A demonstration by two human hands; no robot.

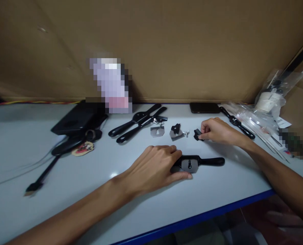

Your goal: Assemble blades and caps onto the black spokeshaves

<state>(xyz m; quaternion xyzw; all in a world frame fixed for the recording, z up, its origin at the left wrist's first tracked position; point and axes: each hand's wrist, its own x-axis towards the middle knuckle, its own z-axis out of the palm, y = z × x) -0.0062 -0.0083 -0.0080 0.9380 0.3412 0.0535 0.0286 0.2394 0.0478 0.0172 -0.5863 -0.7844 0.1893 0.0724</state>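
Observation:
My left hand (158,165) is closed around one end of a black spokeshave (212,162) on the table, its thumb along the near side. A grey metal blade (193,166) lies on the spokeshave's middle. Farther right, my right hand (215,131) pinches a small black cap piece (197,134) at the tabletop. Left of that piece are a thumbscrew (185,134) and another blade (176,137) with a black cap (175,128) on it. A third blade (157,132) lies near two more spokeshaves (127,139).
At the back stand a black box (71,119) and a phone (204,108). Another black spokeshave (238,123) lies at the right, beside plastic bags (250,117) and thin rods. A cable with a black connector (39,182) crosses the left. Cardboard (166,51) walls the back; the table's blue edge (192,219) is in front.

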